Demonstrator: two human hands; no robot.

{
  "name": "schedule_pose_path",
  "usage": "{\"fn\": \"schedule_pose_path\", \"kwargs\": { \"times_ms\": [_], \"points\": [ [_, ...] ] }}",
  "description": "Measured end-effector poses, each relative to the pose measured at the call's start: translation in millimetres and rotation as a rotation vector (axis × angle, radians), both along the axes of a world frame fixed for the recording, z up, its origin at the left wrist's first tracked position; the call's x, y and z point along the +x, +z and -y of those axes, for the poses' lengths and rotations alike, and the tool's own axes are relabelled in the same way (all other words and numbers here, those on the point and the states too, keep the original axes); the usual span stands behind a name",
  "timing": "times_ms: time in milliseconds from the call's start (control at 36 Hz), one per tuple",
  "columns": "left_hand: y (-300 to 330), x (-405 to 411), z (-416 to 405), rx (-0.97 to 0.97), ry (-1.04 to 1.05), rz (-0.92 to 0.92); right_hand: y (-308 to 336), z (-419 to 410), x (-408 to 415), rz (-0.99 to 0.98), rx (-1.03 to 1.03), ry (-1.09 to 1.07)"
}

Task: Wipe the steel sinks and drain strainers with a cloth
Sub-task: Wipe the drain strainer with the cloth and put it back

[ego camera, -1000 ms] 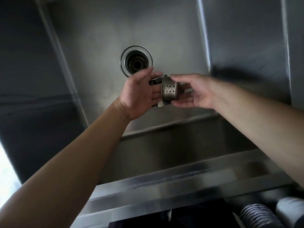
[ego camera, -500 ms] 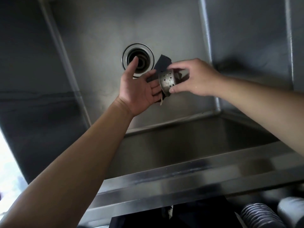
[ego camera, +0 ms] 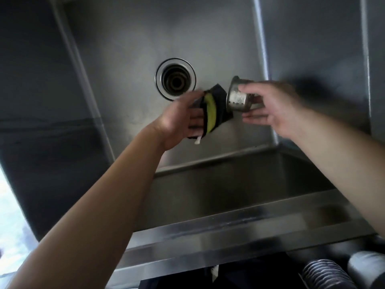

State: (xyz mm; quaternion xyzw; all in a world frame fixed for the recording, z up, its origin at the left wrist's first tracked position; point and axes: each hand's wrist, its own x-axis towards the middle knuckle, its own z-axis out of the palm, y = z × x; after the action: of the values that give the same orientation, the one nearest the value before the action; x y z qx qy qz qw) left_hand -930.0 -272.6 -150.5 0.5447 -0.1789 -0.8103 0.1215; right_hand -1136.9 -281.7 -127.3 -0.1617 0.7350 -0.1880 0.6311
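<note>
I look down into a deep steel sink. Its round drain opening sits bare in the floor, with no strainer in it. My right hand holds the perforated steel drain strainer on its side, above the sink floor to the right of the drain. My left hand grips a dark cloth with a yellow-green stripe, just left of the strainer. The cloth's edge reaches the strainer's side. Both hands are blurred by motion.
The sink's front rim runs across the bottom of the view. A vertical divider separates a second steel basin on the right. Ribbed grey hoses lie below the rim at the lower right.
My right hand has drawn the strainer to the right, away from my left palm. The cloth in my left hand now shows its yellow-green stripe. The view has shifted slightly.
</note>
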Motion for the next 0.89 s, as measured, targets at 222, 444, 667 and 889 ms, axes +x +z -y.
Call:
{"fn": "schedule_pose_path", "kwargs": {
  "times_ms": [222, 444, 667, 889],
  "points": [
    [14.0, 12.3, -1.3, -0.157, -0.143, 0.296, 6.4, -7.6, 3.9, 0.454, -0.1, 0.065],
    [25.1, 36.2, 18.6, -0.198, 0.124, 0.19, -1.6, 4.3, 22.2, 0.693, -0.125, 0.227],
    [4.3, 44.9, 28.8, -0.24, 0.346, 0.439, -18.6, 18.5, 54.6, 0.176, -0.158, 0.124],
    [-44.4, 43.4, 51.8, -0.193, 0.324, 0.546, -44.2, 34.2, 93.3, 0.154, -0.007, 0.053]
  ]
}}
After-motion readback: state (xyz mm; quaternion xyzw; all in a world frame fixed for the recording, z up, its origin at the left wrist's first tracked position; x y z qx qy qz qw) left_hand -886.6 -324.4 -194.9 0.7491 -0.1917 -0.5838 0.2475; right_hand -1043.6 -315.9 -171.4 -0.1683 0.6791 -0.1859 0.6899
